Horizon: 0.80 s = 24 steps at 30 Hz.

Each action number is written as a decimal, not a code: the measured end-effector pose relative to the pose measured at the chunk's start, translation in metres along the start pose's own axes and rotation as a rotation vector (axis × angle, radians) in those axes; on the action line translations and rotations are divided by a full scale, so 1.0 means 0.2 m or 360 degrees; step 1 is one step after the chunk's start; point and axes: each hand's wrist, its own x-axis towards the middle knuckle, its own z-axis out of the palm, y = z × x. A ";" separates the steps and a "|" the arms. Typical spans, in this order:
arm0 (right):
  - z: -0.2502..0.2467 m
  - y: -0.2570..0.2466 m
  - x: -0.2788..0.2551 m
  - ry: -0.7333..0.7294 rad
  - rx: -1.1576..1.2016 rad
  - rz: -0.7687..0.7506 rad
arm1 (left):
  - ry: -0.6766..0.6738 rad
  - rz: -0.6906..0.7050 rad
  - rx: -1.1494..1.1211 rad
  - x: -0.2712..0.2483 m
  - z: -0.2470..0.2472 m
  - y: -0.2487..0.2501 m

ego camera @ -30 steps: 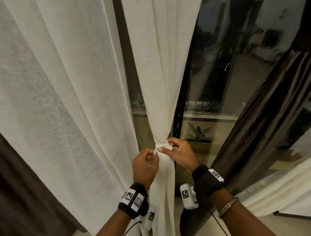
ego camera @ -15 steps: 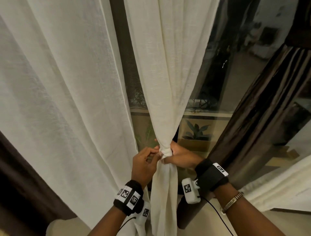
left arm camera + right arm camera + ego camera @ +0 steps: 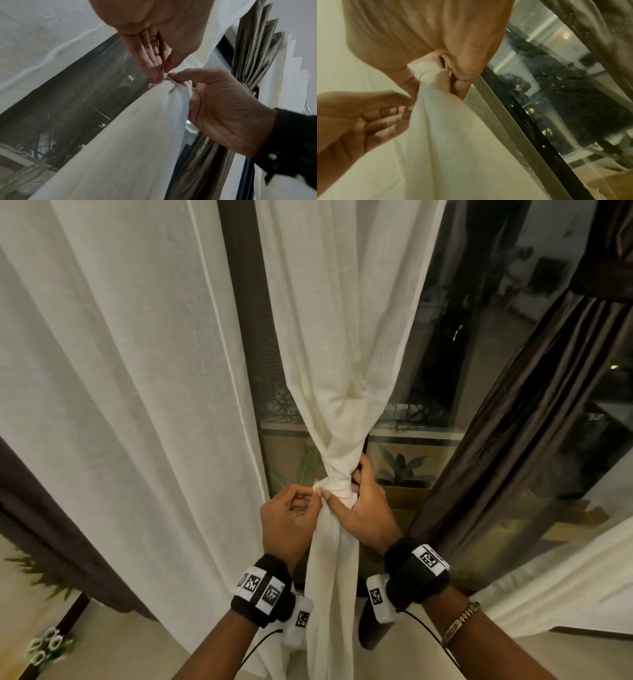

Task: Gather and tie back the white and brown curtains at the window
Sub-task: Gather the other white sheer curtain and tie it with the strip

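Head view, read left to right. At far left a brown curtain (image 3: 51,529) hangs loose behind a wide white curtain panel (image 3: 113,378), also ungathered. At centre, the narrower white curtain (image 3: 339,337) is drawn into a bunch and cinched by a white tie band (image 3: 337,486) wound round its waist, in front of the dark window frame (image 3: 245,313). The left hand (image 3: 291,520), fingers curled, pinches the short frayed end of the band between thumb and fingertips just left of the bunch; in the left wrist view the fingers (image 3: 150,59) lie nearly together, converging on that end. The right hand (image 3: 363,508) wraps the gathered cloth at the band, thumb across the front and fingers curled behind, gripping it closed. Both forearms rise from below, wrists level with each other and palms turned inward toward the bunch. Judged step: tightening or tucking the band on the central panel. To do it well, the right hand should keep the folds compressed so the wrap does not slacken, while the left draws the free end taut along the band rather than outward, then tucks or knots it close against the wrap; the end is short, so the pinch may slip. At right, a second brown curtain (image 3: 513,419) is already gathered by a dark tie (image 3: 603,280), beside the window glass (image 3: 455,344).
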 end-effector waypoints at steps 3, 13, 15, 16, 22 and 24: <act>0.01 0.00 -0.01 0.0101 0.0044 -0.0080 | -0.0049 -0.0015 -0.0001 0.00 -0.01 0.03; -0.03 0.05 -0.02 -0.0065 -0.0669 -0.0665 | -0.0166 -0.0458 -0.0109 0.01 0.00 0.04; -0.03 0.06 -0.02 -0.0158 -0.0820 -0.0719 | -0.0241 -0.0505 -0.0198 0.00 0.00 0.06; -0.04 0.06 -0.01 -0.0203 -0.0912 -0.0746 | -0.0263 -0.0519 -0.0247 0.00 0.00 0.06; -0.04 0.07 0.01 -0.0111 -0.0927 -0.0750 | -0.0213 -0.0385 -0.0009 -0.02 -0.02 0.08; -0.02 0.07 0.02 -0.0012 -0.0880 -0.0693 | -0.0192 -0.0334 0.0006 -0.04 -0.02 0.09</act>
